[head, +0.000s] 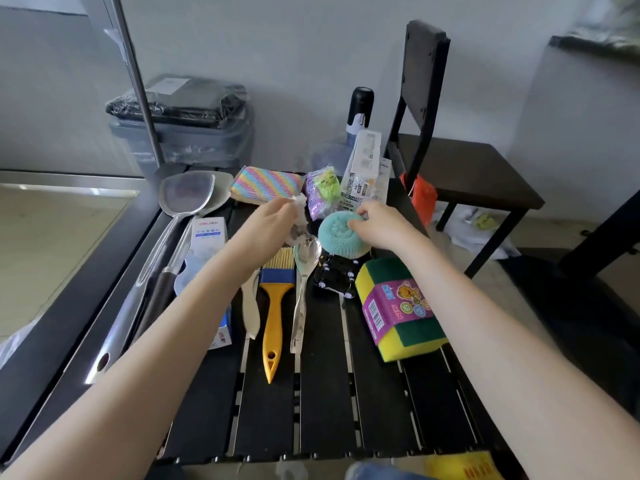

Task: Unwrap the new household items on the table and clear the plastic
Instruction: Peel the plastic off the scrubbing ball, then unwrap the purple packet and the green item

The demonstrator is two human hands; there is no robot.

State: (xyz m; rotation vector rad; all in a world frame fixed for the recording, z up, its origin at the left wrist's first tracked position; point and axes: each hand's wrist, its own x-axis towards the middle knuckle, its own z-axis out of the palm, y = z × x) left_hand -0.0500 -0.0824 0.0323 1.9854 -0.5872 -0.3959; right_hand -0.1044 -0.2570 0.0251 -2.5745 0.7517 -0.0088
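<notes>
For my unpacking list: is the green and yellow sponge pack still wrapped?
Still wrapped: the sponge pack wears its pink label band, glossy film around it, no hand on it.

A black slatted table (322, 403) carries a yellow-handled paintbrush (274, 306), a steel spoon (303, 282), a large steel spatula (173, 230) at left, a wrapped yellow-green sponge pack (398, 306) at right and a rainbow-striped sponge (266, 183) at the far edge.

— What is the person wearing on the arms?
— Nothing that shows: both forearms are bare up to the frame edge, with no sleeves, watch or rings on the left hand (266, 220) or the right hand (379, 225)
— Anything else?
— A strip of blue denim at the bottom edge
</notes>
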